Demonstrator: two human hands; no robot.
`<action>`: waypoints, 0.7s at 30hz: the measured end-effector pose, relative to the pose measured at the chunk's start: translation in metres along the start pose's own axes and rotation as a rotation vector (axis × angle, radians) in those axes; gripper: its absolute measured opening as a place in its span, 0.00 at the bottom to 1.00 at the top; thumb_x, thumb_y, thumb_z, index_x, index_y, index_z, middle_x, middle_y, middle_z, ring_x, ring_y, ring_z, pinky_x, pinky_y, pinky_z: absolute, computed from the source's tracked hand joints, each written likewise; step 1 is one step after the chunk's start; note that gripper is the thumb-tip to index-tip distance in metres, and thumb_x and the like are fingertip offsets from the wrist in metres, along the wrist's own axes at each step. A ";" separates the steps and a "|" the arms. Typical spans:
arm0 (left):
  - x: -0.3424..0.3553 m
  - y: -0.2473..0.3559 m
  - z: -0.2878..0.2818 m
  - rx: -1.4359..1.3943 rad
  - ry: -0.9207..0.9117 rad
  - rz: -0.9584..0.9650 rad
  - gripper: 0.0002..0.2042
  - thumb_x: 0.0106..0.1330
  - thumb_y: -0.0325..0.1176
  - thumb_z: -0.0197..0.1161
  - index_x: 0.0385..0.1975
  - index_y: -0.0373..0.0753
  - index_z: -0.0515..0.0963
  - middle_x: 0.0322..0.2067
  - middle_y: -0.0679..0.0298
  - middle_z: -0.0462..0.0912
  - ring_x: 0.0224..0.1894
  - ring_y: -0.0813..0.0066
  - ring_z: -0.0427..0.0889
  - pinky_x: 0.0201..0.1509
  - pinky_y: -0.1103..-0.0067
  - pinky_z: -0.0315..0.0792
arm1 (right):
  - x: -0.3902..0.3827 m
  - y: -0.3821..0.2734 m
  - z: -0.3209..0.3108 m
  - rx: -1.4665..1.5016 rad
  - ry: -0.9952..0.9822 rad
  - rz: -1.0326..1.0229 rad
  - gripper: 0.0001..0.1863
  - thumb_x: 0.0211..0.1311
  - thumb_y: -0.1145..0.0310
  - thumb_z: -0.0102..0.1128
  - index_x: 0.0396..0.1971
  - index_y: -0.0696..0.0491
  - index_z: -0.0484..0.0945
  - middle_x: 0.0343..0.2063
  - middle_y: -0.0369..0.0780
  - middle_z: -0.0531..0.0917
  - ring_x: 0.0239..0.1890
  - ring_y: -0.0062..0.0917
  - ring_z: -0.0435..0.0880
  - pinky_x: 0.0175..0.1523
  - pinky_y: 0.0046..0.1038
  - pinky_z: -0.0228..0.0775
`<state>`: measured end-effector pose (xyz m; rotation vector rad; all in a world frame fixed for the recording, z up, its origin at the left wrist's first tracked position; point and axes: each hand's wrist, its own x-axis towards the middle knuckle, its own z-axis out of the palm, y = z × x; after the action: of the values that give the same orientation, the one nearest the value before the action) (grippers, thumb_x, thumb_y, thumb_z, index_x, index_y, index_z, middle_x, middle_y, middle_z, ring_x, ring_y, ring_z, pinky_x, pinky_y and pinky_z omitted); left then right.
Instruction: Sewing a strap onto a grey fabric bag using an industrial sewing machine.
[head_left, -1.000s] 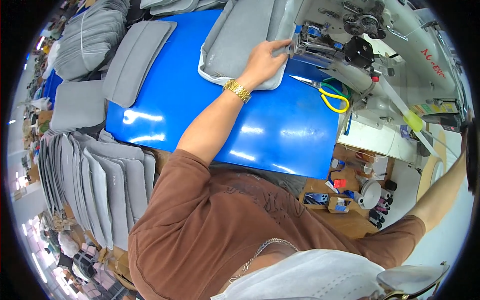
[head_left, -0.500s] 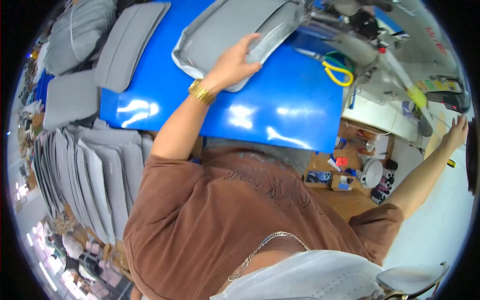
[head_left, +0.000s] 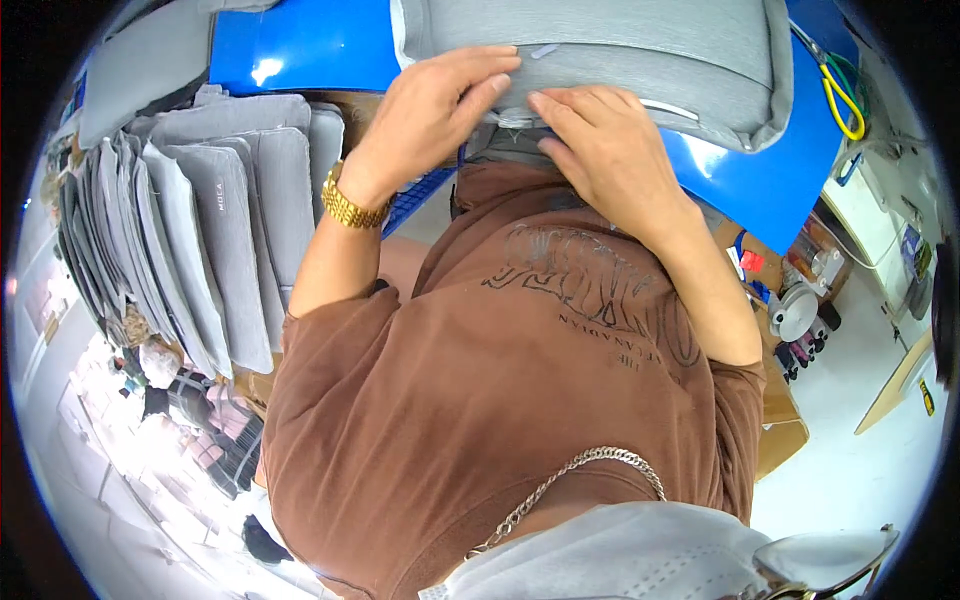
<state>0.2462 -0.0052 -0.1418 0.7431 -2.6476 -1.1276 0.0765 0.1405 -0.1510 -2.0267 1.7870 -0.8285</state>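
A grey fabric bag piece (head_left: 600, 30) with raised, bound edges lies at the front of the blue tabletop. My left hand (head_left: 435, 110), with a gold watch (head_left: 352, 200) at its wrist, pinches the piece's near edge from the left. Close by, my right hand (head_left: 615, 150) has its fingers bent over the same edge, thumb tucked below. A small pale tab (head_left: 545, 51) lies on the fabric between them. To the right of my right hand, a white strip (head_left: 670, 109) runs along the piece. The underside of the held edge is hidden.
Many grey fabric panels (head_left: 235, 220) stand stacked at the left. Another flat grey panel (head_left: 145, 75) is at the far left. Yellow-handled scissors (head_left: 843, 100) lie on the blue tabletop (head_left: 300, 50) at right. Thread spools (head_left: 800, 350) sit low on the right.
My right hand has come from the far right to the bag piece's near edge. The piece is turned and closer to me, and my left hand has shifted to its edge. The view has shifted.
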 end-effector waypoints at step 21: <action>-0.015 -0.002 0.012 0.315 -0.007 0.155 0.22 0.63 0.22 0.52 0.59 0.42 0.73 0.58 0.62 0.77 0.62 0.64 0.73 0.65 0.67 0.62 | -0.011 -0.029 -0.013 0.012 -0.176 0.056 0.21 0.53 0.63 0.67 0.46 0.56 0.80 0.50 0.41 0.82 0.51 0.33 0.79 0.57 0.35 0.68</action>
<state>0.2562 0.0091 -0.1514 0.5674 -2.8656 -0.6848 0.0906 0.1585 -0.1261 -1.9659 1.7283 -0.6215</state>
